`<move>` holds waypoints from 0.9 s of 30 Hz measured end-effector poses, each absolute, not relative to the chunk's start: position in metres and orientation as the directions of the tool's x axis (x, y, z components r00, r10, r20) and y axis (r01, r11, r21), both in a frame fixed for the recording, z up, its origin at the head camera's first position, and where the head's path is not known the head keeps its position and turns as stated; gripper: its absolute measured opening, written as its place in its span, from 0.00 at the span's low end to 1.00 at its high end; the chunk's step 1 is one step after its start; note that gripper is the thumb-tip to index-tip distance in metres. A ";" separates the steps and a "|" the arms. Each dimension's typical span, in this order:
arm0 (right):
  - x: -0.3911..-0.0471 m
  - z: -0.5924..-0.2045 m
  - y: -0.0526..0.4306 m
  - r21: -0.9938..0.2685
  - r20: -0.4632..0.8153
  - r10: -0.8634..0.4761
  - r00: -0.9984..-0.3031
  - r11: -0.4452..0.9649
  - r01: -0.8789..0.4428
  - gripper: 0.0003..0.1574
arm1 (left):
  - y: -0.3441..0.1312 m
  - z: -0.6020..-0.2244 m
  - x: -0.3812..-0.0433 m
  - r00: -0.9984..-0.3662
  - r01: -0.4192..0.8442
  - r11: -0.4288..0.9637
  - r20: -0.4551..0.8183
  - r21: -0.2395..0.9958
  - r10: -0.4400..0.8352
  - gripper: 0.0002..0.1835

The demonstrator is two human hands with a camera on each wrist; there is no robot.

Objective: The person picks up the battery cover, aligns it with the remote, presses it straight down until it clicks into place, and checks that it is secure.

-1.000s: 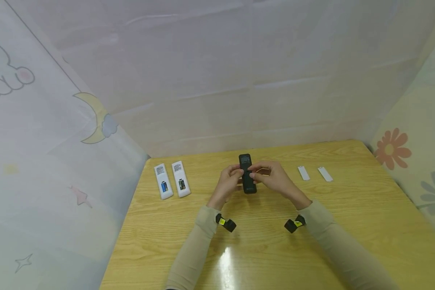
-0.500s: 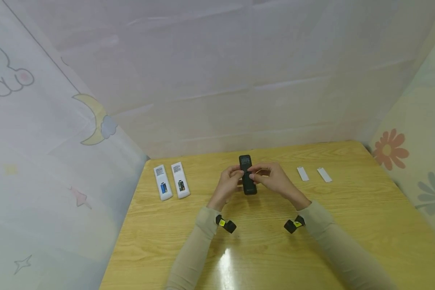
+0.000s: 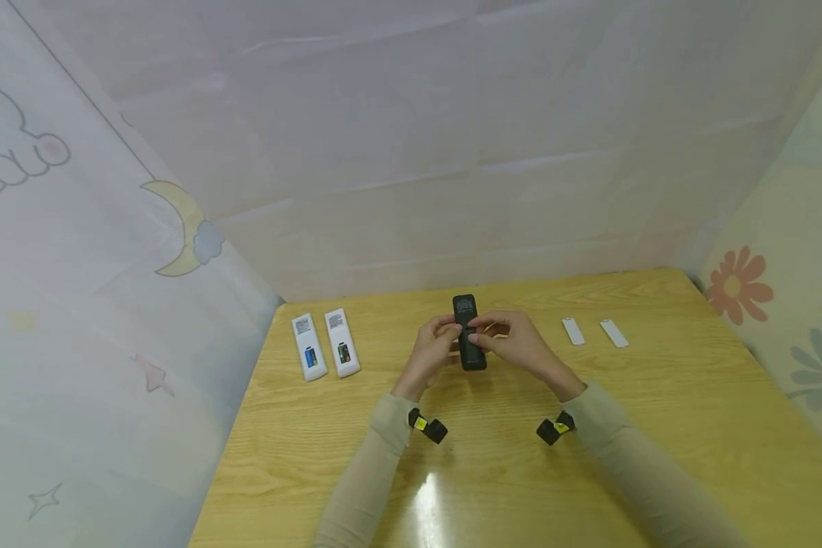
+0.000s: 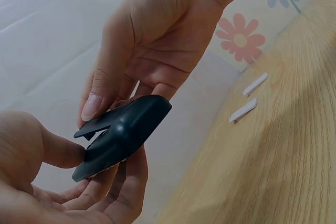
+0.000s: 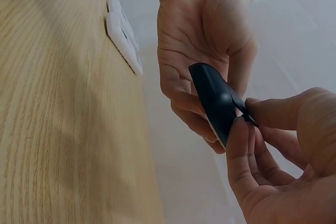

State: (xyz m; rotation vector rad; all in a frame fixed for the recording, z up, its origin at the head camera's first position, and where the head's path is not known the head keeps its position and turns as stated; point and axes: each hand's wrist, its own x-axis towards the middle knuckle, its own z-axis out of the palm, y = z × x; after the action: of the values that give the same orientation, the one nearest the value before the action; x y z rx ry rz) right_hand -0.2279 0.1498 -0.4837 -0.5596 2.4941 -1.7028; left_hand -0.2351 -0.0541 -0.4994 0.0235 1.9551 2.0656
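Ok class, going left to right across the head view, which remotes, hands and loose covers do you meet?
White remote, second white remote, left hand, black remote, right hand, white cover, second white cover.

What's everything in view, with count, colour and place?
Remote control: 1, black, between hands
Battery cover: 1, black, tilted up from remote
Open-backed remotes: 2, white, table's left side
Battery: at least 1, blue, leftmost remote
Loose battery covers: 2, white, table's right
Wood table: 1, yellow, below hands
Wall sheeting: 3 sides, pale, behind and beside table
Wrist cameras: 2, black with yellow, wrists
Sleeves: 2, beige, forearms
Left hand: 1, bare, holding black remote
Right hand: 1, bare, pinching cover
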 end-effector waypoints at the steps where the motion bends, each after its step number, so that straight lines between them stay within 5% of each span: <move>1: -0.228 -0.484 0.150 -0.911 0.146 -0.333 -0.931 0.322 -0.258 0.17 | -0.054 -0.499 -0.235 -0.956 -0.202 -0.030 -0.191 0.979 0.223 0.26; 27: -0.229 -0.492 0.146 -0.888 0.159 -0.310 -0.938 0.370 -0.273 0.16 | -0.055 -0.502 -0.235 -0.959 -0.191 -0.035 -0.179 0.981 0.217 0.24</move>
State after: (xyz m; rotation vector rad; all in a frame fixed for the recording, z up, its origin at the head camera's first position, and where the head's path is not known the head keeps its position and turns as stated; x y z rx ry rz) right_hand -0.2290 0.1464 -0.4921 -0.5465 2.5715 -1.6557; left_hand -0.2345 -0.0552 -0.5019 0.0275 1.9623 2.0756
